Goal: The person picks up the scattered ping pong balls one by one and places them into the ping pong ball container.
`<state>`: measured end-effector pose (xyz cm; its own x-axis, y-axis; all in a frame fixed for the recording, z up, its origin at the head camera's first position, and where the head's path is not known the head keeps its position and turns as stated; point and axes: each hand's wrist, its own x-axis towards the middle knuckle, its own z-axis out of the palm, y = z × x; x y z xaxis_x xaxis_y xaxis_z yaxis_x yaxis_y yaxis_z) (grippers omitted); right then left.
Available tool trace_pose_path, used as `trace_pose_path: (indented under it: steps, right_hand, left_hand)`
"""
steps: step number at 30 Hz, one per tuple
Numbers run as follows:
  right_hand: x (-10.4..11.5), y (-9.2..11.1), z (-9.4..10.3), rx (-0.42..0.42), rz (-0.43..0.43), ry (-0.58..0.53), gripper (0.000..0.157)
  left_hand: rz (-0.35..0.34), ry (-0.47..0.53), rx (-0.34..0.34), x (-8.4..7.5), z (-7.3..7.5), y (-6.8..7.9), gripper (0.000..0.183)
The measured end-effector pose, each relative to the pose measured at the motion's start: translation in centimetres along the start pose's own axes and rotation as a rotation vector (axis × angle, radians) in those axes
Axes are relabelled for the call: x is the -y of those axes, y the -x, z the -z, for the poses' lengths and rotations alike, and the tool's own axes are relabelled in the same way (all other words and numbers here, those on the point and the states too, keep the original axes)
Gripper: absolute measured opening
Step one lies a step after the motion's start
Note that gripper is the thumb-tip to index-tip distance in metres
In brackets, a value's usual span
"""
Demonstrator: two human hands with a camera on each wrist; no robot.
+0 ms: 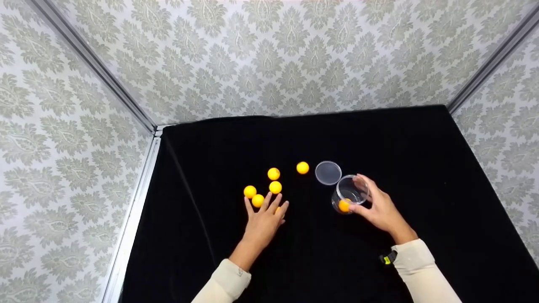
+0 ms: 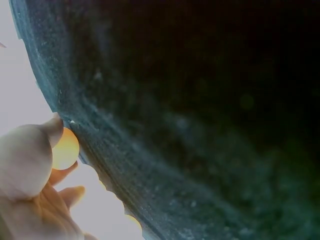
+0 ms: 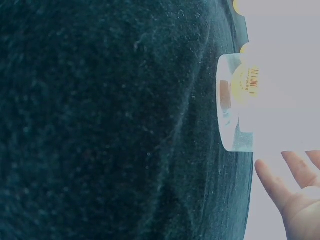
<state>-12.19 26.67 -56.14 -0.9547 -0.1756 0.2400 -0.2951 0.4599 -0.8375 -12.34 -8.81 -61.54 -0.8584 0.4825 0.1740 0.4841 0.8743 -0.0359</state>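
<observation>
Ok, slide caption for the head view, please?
Left hand pinching an orange ball near five others; right hand holding a clear tub with one ball inside, lid alongside.

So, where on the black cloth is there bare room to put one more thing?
Right of the right hand, out to the edge of the black cloth; between the lid and the patterned wall; and between the left hand and the clear container. It is crowded around the left hand, where yellow balls cluster, and where lid and container sit close together.
</observation>
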Motion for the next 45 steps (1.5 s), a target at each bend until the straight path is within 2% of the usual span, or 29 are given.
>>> trace_pose_path:
  steps: [15, 34, 45]
  right_hand:
    - [0.0, 0.0, 0.0, -0.003, 0.005, -0.003, 0.087]
    - [0.0, -0.1, 0.1, -0.003, 0.003, -0.008, 0.087]
    - [-0.2, 0.0, 0.0, -0.008, 0.012, -0.011, 0.086]
  left_hand:
    - [-0.013, 0.015, -0.051, -0.4, 0.2, -0.4, 0.052]
    - [-0.015, 0.05, 0.003, -1.0, 0.8, -1.6, 0.053]
    - [-0.031, 0.025, -0.039, -1.2, 1.0, -2.2, 0.053]
